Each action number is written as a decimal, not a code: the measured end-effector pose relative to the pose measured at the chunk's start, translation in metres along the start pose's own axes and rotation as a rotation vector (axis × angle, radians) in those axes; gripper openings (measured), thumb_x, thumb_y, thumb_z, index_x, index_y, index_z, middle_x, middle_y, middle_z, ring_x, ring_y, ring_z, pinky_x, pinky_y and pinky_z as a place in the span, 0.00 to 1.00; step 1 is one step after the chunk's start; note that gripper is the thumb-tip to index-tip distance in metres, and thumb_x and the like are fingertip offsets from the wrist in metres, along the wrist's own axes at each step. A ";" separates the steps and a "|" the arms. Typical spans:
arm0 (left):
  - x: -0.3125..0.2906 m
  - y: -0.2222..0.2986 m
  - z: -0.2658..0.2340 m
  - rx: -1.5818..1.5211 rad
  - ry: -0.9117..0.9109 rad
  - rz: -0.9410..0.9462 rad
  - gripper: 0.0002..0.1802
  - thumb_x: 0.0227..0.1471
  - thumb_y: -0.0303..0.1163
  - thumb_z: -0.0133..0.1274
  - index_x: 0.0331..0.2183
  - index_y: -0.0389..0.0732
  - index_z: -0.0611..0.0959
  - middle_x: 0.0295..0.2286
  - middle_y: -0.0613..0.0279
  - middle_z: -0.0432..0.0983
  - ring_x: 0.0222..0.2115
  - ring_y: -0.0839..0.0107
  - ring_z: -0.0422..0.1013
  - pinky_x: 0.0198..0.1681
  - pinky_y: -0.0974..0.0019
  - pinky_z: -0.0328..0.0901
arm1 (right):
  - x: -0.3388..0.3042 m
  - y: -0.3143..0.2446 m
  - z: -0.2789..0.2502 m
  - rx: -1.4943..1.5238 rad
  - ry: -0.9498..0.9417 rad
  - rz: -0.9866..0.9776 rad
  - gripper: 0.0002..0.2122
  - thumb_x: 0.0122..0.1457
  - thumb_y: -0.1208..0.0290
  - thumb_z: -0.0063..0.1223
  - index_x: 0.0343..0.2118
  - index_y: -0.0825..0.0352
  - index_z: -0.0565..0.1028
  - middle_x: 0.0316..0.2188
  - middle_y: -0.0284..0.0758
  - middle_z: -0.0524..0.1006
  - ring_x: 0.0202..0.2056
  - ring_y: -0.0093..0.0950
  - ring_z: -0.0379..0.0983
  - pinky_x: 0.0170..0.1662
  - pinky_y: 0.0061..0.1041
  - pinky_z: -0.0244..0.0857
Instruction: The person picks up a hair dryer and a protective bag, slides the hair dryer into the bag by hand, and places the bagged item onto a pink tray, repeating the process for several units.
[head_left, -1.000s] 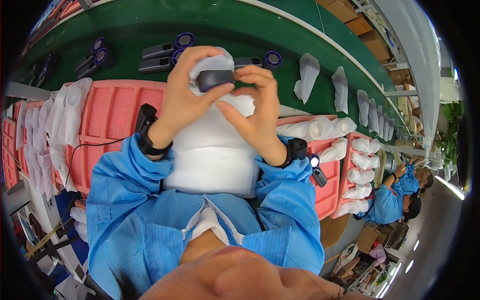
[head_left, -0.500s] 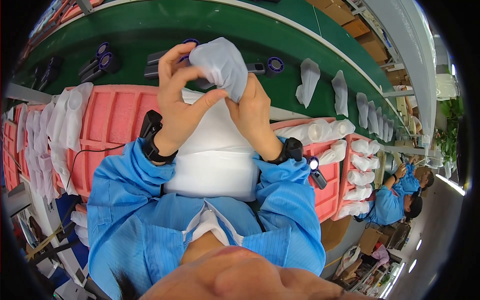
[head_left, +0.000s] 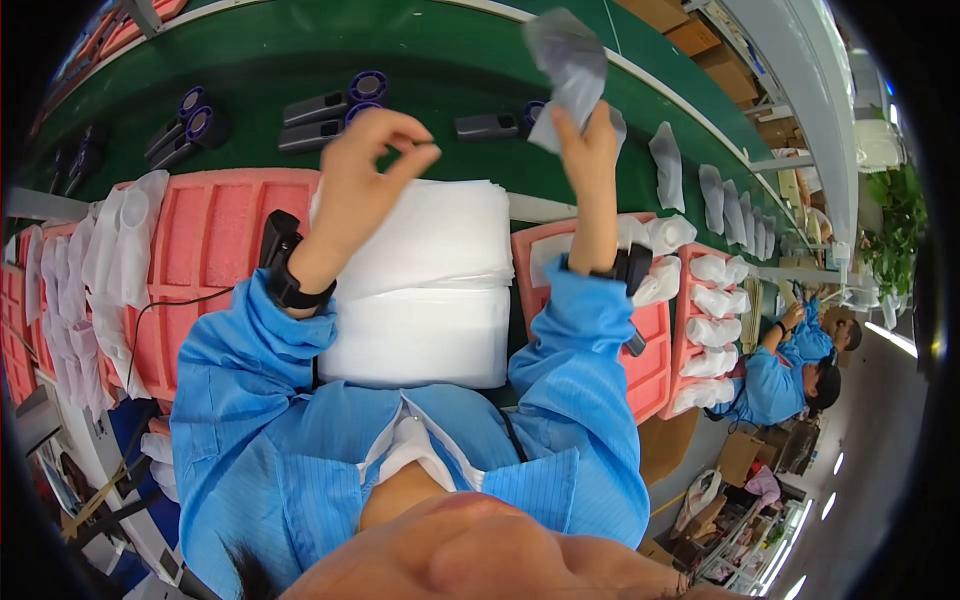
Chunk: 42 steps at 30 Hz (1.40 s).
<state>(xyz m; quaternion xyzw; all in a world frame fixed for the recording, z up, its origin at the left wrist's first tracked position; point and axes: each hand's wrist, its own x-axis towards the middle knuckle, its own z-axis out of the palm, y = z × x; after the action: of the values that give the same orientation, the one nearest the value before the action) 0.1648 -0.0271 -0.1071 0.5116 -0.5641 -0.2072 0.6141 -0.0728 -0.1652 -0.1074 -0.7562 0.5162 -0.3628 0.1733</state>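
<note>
My right hand (head_left: pixel 590 150) reaches out over the green conveyor belt, gripping a device in a translucent white bag (head_left: pixel 570 62). The bag hides the device's shape; only a greyish body shows through. My left hand (head_left: pixel 365 185) hovers above a stack of flat white bags (head_left: pixel 430 240), holding nothing. Its fingers are bent, with a small gap between thumb and fingertips. On the belt beyond lie bare dark grey devices (head_left: pixel 318 122), each with a handle and a round purple-ringed head. A single one (head_left: pixel 488 126) lies between my hands.
Pink foam trays (head_left: pixel 225 230) flank the bag stack. White-wrapped pieces (head_left: pixel 130 235) lie on the left tray, and more wrapped pieces (head_left: pixel 712 330) fill the right one. Several bagged devices (head_left: pixel 668 170) line the green belt (head_left: pixel 450 60) rightward. Co-workers in blue (head_left: pixel 775 385) sit far right.
My right hand has carried the bagged device away to the right and farther out over the belt. My left hand has let go of it and stays above the bag stack.
</note>
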 end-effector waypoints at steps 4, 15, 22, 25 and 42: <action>-0.015 0.004 0.044 0.234 -0.424 -0.092 0.11 0.45 0.32 0.60 0.32 0.40 0.78 0.33 0.58 0.71 0.29 0.64 0.72 0.30 0.66 0.65 | 0.038 0.110 0.014 -0.285 0.009 0.260 0.21 0.50 0.63 0.58 0.39 0.76 0.67 0.34 0.55 0.75 0.39 0.52 0.72 0.41 0.43 0.65; -0.049 -0.038 0.077 0.600 -0.514 0.186 0.15 0.42 0.42 0.60 0.30 0.46 0.77 0.29 0.61 0.69 0.31 0.62 0.70 0.28 0.61 0.65 | 0.034 0.094 0.052 -0.276 -0.301 -0.259 0.27 0.35 0.70 0.62 0.43 0.73 0.73 0.35 0.47 0.75 0.39 0.44 0.72 0.46 0.33 0.66; -0.049 -0.040 0.078 0.442 -0.483 0.139 0.07 0.45 0.33 0.58 0.29 0.44 0.79 0.26 0.63 0.68 0.28 0.68 0.69 0.30 0.66 0.63 | 0.038 0.049 0.019 0.126 -0.343 0.343 0.30 0.30 0.68 0.67 0.43 0.68 0.73 0.35 0.35 0.76 0.36 0.30 0.73 0.43 0.22 0.65; -0.040 -0.046 0.056 0.086 -0.471 -0.152 0.05 0.48 0.30 0.57 0.29 0.42 0.79 0.25 0.66 0.69 0.26 0.75 0.66 0.29 0.71 0.61 | 0.028 -0.020 -0.010 0.240 -0.326 0.278 0.30 0.30 0.68 0.68 0.42 0.70 0.73 0.35 0.33 0.75 0.35 0.25 0.71 0.42 0.19 0.64; -0.013 0.019 -0.002 -0.610 -0.061 -0.332 0.05 0.55 0.28 0.52 0.34 0.38 0.73 0.29 0.69 0.71 0.28 0.83 0.66 0.33 0.78 0.61 | -0.033 -0.110 -0.034 0.333 -0.501 -0.530 0.34 0.28 0.81 0.64 0.48 0.66 0.72 0.39 0.39 0.70 0.37 0.34 0.70 0.41 0.27 0.66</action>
<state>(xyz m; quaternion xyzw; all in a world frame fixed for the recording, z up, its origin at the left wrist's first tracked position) 0.1568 -0.0075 -0.0967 0.3830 -0.4034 -0.4786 0.6794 -0.0318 -0.0866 -0.0268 -0.8898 0.1790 -0.2779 0.3146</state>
